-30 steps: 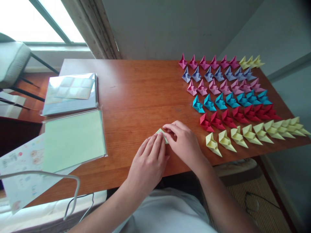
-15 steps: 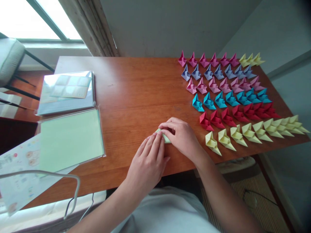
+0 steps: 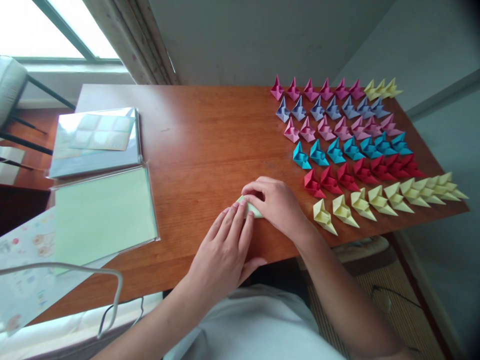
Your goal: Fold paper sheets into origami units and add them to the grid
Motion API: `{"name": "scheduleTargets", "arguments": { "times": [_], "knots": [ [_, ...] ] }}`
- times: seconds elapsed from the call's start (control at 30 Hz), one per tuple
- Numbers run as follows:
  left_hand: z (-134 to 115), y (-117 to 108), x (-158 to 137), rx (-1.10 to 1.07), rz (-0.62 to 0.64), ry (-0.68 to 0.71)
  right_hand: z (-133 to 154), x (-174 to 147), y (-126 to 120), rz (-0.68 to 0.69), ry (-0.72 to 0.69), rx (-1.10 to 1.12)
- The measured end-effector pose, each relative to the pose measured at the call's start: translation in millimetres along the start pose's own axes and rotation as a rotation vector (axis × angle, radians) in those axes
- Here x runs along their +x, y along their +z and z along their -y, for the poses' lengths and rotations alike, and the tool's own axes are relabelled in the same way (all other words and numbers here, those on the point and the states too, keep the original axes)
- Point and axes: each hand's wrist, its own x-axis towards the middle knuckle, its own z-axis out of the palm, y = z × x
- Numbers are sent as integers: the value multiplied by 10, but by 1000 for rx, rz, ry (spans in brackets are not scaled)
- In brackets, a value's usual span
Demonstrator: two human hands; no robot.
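Indoors, in the head view, a flattened left hand [image 3: 220, 247] is pressing folded pale-green paper [image 3: 255, 212] near the front edge of a wooden table [image 3: 210, 140], the right hand [image 3: 279, 205] pinching it; origami figures [image 3: 351, 149] are lining the table's right.

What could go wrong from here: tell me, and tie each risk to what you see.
The left hand covers part of the small green paper, so a crease might stray unseen. The right hand is close beside the leftmost piece of the front yellow row; a sideways sweep could knock it out of line.
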Motion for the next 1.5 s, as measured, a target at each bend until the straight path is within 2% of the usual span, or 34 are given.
{"name": "scheduleTargets", "arguments": {
  "times": [0.17,0.33,0.47,0.63,1.5],
  "knots": [
    [-42,-12,-23,31,-6,-26,10,2,5,6,-1,-46],
    [-236,-46,-113,38,-54,-36,5,0,33,-7,12,-28],
    [-339,-22,-127,7,-14,-84,0,-10,48,-9,28,-12],
    [-300,21,-74,24,27,-118,10,-21,35,-3,36,-11],
    [-202,108,-86,24,41,-120,-12,-38,57,-32,17,5]
  ]
}}
